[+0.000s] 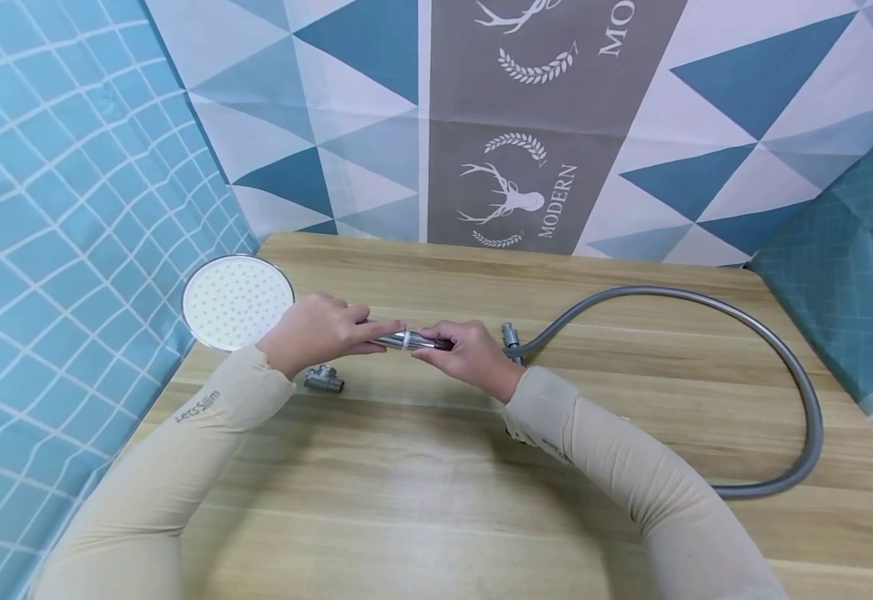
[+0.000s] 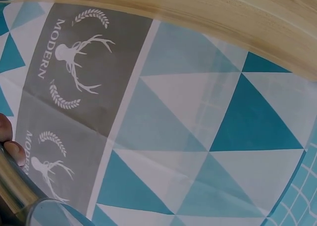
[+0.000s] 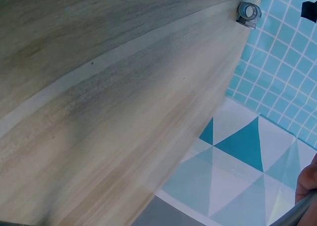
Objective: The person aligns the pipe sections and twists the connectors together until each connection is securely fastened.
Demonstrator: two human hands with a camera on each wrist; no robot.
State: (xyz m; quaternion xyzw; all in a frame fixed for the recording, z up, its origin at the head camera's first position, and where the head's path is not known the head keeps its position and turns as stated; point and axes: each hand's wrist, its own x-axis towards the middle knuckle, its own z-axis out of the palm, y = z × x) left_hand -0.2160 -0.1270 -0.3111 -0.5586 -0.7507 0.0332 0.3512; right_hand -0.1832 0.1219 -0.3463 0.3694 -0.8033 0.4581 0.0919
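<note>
head view, surroundings: light wood-grain tabletop (image 1: pixel 413 508), filling the field through 6 o'clock and bearing a pale glossy highlight. at 12 o'clock, a grey panel (image 1: pixel 474 108) of the backdrop, printed in white with a stag's head (image 1: pixel 526 202), laurel sprays above and below it, and the lettering "modern" (image 1: pixel 559 200) running upward; the motif repeats higher up, cut by the frame. at 11 and 2 o'clock, flanking fields of triangles in white, pale blue and dark teal. at 9 to 10 o'clock, a rippled light-blue sheet (image 1: pixel 53 208) with a white tile grid; at 3 o'clock, a darker teal sheet (image 1: pixel 849 267) with a brick-like pattern. at 8 o'clock, a small metal fitting (image 1: pixel 323 380) lying on the tabletop.
</note>
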